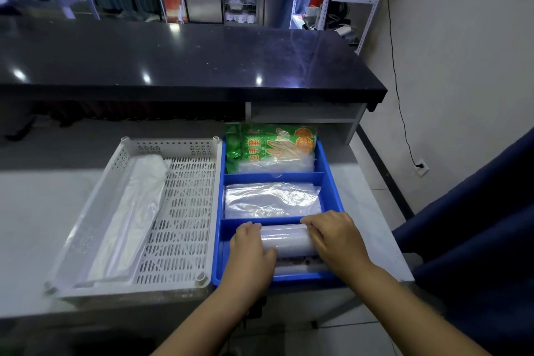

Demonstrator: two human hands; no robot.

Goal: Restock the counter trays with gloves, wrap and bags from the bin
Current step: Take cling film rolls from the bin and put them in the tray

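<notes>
the roll of wrap (289, 240) lies crosswise in the nearest compartment of the blue tray (332, 179), between my two hands. my left hand (251, 248) is curled around its left end, my right hand (338, 240) around its right end, both closed on it. i judge it light, stiff along its length, with slick film; the ends give the surest hold. beyond my fingertips sit the clear bags (271, 201), then the glove packet (268, 147). left of my left hand is the white basket (185, 211).

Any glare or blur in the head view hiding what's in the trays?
Head view: ceiling lights glare on the black counter, not the trays; the blue tray and roll of wrap read clearly; upper-left background is blurred; wide-angle bending at the edges.
</notes>
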